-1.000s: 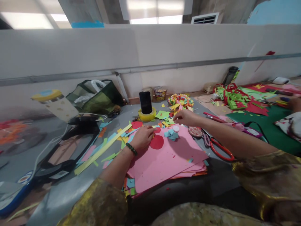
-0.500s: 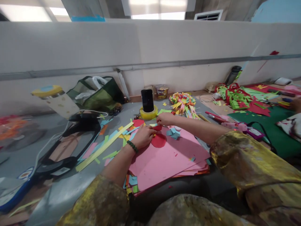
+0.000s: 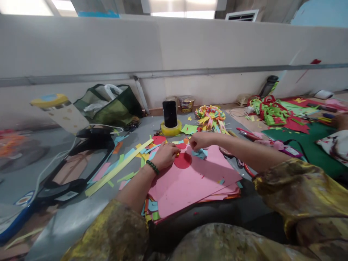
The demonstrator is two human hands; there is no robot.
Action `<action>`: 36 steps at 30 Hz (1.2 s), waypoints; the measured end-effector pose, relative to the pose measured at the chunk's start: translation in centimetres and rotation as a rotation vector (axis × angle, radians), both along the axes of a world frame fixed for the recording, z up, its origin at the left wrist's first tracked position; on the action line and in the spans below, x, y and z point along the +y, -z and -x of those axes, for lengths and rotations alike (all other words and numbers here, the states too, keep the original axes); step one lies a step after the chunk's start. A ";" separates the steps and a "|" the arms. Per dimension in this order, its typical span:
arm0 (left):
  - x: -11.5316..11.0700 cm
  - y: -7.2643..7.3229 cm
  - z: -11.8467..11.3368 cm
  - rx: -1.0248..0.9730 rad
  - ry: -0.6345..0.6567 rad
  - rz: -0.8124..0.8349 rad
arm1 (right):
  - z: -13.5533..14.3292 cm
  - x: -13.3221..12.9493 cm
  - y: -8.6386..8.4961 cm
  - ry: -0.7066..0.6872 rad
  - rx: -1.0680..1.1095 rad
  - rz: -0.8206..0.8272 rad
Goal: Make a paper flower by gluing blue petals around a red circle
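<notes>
left hand (image 3: 165, 156): by red disc (image 3: 182, 160), its grip cannot be told | right hand (image 3: 200, 140): curled at blue scraps (image 3: 200, 154), fingertips hidden, grip cannot be told | disc: on pink sheet (image 3: 190, 192) | scissors (image 3: 249, 170): partly hidden by right forearm | co-worker's hand (image 3: 342, 121): cut off

Craft workroom, seemingly shared: tabletop (image 3: 62, 222) strewn with cut coloured paper (image 3: 185, 190), tape (image 3: 170, 132), scissors (image 3: 248, 170), paper pompom (image 3: 210, 117); long pale wall (image 3: 108, 47) behind, vent (image 3: 241, 16) beyond; another person's hand (image 3: 342, 121) far right.
</notes>
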State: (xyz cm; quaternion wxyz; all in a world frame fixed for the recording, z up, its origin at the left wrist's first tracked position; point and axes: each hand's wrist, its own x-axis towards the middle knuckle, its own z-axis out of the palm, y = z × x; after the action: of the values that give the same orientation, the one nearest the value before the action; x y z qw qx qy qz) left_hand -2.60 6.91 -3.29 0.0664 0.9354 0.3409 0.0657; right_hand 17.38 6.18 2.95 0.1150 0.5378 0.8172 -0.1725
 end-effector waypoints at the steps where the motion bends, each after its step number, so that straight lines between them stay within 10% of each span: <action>1: 0.0 0.0 0.0 0.002 0.004 -0.004 | -0.2 0.0 -0.1 0.008 0.008 -0.010; 13: -1.0 -1.3 -0.9 -0.147 -0.098 0.082 | -2.6 -4.2 0.3 0.286 -0.064 -0.041; 26: -0.3 -1.0 -7.0 -0.322 -0.201 0.477 | -4.5 -5.4 2.3 0.629 0.774 -0.057; 36: 0.1 -1.7 -5.3 -0.666 -0.343 0.971 | -4.2 -4.7 4.8 0.766 1.141 0.051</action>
State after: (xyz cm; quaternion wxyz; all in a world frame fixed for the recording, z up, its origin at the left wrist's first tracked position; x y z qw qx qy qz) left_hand 2.69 7.04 -1.60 0.5766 0.6593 0.4386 0.2013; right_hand 21.56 1.46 -1.83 -0.3898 0.6110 0.4979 -0.4764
